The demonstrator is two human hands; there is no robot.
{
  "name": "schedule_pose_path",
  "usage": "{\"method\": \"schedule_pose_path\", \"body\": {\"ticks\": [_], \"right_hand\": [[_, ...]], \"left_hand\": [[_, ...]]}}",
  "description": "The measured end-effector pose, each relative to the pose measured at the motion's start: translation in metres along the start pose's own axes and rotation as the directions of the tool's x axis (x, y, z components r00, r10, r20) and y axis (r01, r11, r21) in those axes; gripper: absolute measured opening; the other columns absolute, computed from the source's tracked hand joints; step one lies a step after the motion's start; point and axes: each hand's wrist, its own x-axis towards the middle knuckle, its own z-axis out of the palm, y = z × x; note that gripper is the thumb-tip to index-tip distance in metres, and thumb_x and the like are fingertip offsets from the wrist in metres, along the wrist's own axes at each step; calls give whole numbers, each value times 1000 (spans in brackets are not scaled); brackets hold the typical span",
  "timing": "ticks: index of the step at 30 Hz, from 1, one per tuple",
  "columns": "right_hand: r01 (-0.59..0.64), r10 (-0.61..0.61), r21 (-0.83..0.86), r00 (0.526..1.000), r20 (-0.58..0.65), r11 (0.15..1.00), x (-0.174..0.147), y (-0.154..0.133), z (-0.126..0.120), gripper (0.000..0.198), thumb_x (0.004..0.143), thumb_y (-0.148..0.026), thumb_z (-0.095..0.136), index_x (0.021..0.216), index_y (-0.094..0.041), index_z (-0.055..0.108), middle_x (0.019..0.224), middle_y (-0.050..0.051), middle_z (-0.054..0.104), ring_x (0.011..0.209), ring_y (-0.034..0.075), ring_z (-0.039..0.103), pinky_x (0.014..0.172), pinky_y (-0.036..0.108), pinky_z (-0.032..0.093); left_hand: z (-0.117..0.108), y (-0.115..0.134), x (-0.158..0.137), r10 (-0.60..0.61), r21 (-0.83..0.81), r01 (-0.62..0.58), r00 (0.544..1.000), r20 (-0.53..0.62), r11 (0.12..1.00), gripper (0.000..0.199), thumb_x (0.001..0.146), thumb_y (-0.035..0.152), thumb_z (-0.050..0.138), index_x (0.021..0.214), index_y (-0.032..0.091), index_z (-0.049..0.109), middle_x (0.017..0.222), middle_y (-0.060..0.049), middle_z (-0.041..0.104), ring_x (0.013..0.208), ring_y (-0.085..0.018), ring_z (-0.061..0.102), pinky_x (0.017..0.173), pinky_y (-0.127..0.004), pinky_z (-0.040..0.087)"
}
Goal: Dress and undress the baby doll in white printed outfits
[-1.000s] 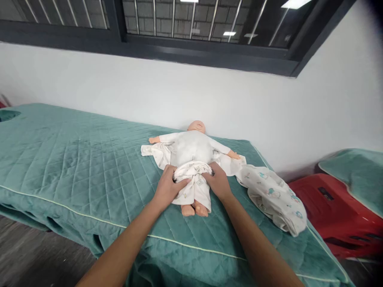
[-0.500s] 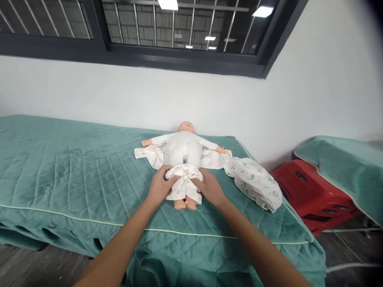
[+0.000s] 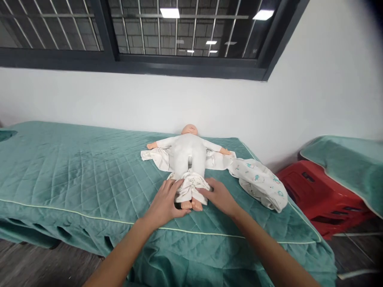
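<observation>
A baby doll [image 3: 187, 148] with a white cloth body lies on its back, head toward the wall and feet toward me. White printed baby pants [image 3: 191, 186] are bunched around its lower legs, with both feet [image 3: 196, 205] poking out of the cuffs. My left hand [image 3: 165, 202] curves around the pants' left side. Its fingers touch the cloth, while its thumb is spread apart below the feet. On the other side, my right hand [image 3: 220, 195] grips the pants, thumb on top of the fabric. Beneath the doll's arms a white garment [image 3: 161, 158] is spread out flat.
A folded white cloth with green prints [image 3: 259, 182] lies right of the doll. Everything rests on a green quilted bed cover [image 3: 89, 171] against a white wall. Beyond the bed's right end are a red plastic stool [image 3: 326, 195] and another green-covered surface [image 3: 353, 159].
The pants have slid down from the doll's upper legs toward its feet, baring the white thighs. My left hand has shifted lower, its thumb leaving the pants' front. The view has tilted slightly.
</observation>
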Motion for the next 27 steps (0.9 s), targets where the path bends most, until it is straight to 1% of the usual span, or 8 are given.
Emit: {"method": "schedule_pose_path", "body": {"ticks": [4, 7, 12, 15, 17, 20, 23, 27], "right_hand": [[128, -108, -124, 982, 155, 984, -18, -20, -11, 53, 72, -59, 70, 109, -22, 63, 106, 5, 67, 97, 27, 58, 85, 37, 43], [184, -136, -326, 977, 164, 927, -21, -28, -11, 63, 60, -58, 80, 106, -20, 60, 103, 7, 66, 97, 28, 57, 85, 39, 42], [248, -216, -504, 969, 123, 827, -20, -32, -5, 32, 81, -47, 65, 93, -19, 59, 92, 6, 67, 90, 24, 59, 85, 36, 40], [226, -204, -524, 974, 101, 821, -20, -37, -5, 25, 87, -44, 57, 92, -20, 61, 85, 5, 69, 84, 23, 61, 82, 35, 39], [192, -171, -499, 981, 89, 845, -21, -43, -8, 25, 87, -45, 57, 91, -21, 63, 82, 5, 70, 80, 23, 63, 78, 34, 39], [117, -90, -385, 992, 88, 915, -23, -51, -15, 27, 84, -49, 59, 91, -24, 67, 86, 5, 73, 78, 24, 65, 72, 33, 41], [62, -37, -154, 987, 158, 986, -25, -59, -24, 31, 80, -51, 61, 96, -26, 70, 94, 3, 74, 82, 25, 66, 73, 33, 46], [-8, -10, 68, 964, 265, 998, -30, -68, -35, 35, 74, -50, 67, 98, -25, 72, 95, 1, 75, 86, 26, 66, 77, 36, 51]], "left_hand": [[-6, 5, 3, 74, 163, -79, 996, 39, 983, 78, 75, 35, 70, 143, 23, 34, 126, -12, 50, 123, -32, 44, 103, -47, 40], [-8, 10, 6, 74, 266, -93, 994, 82, 960, 77, 77, 30, 65, 146, 21, 31, 124, -13, 52, 123, -32, 45, 98, -46, 43], [-18, 20, 5, 60, 316, -98, 990, 126, 944, 59, 86, 33, 58, 142, 24, 40, 120, -10, 60, 115, -28, 53, 91, -42, 43], [-28, 25, 4, 31, 264, -59, 993, 112, 963, 49, 87, 20, 54, 135, 27, 49, 126, -7, 62, 115, -25, 56, 90, -39, 43], [-35, 29, 5, -21, 191, 1, 994, 103, 982, 49, 84, 15, 53, 131, 29, 53, 128, -5, 63, 114, -24, 59, 92, -37, 43], [-44, 35, 9, -111, 44, 106, 985, 134, 993, 44, 81, 24, 60, 125, 30, 59, 119, -5, 68, 106, -26, 63, 88, -35, 45], [-53, 41, 11, -160, -81, 177, 970, 183, 981, 44, 72, 31, 71, 115, 28, 64, 109, -5, 72, 99, -28, 65, 82, -33, 48], [-64, 46, 8, -170, -170, 207, 963, 208, 963, 47, 64, 30, 74, 110, 26, 66, 103, -5, 73, 93, -28, 67, 78, -32, 49]]}}
